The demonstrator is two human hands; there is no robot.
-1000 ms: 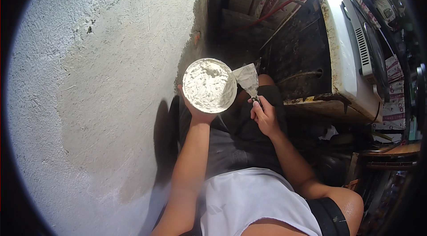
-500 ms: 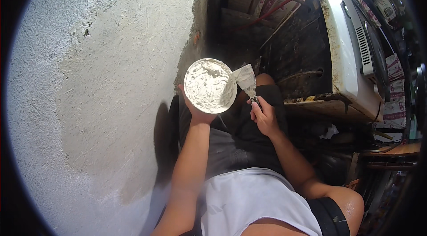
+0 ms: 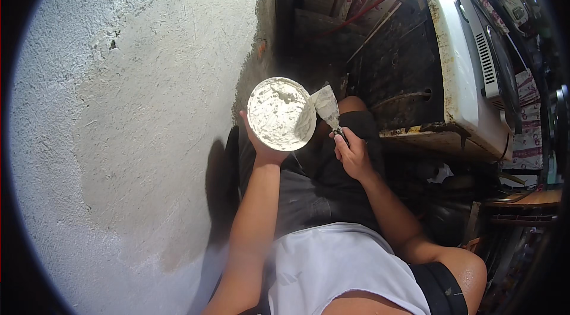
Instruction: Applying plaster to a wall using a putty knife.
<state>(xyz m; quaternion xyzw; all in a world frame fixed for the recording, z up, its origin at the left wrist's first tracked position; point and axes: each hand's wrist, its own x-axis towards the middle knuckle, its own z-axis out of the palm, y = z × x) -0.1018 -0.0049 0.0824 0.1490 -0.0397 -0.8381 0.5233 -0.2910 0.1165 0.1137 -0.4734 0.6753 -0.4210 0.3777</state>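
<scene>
My left hand [image 3: 265,150] is closed round the near left side and underside of a round white tub [image 3: 281,114], its fingers mostly hidden behind it. Thick off-white paste with a rough, scooped surface fills the tub. In my right hand [image 3: 354,155] is a putty knife [image 3: 326,105], gripped by its dark handle. Paste smears its broad blade, which points up and away from me. One corner of the blade is at the tub's right rim; whether they touch I cannot tell.
A rough plastered wall [image 3: 160,107] with a large greyish patch rises on my left. To the right stands a white stove-like appliance [image 3: 460,59] with a dark, rusty side. A red hose [image 3: 362,13] runs behind it. A wooden surface [image 3: 528,199] lies at the far right.
Almost nothing differs. The tub has shifted very slightly to the right, and the putty knife's blade has turned a little beside its rim.
</scene>
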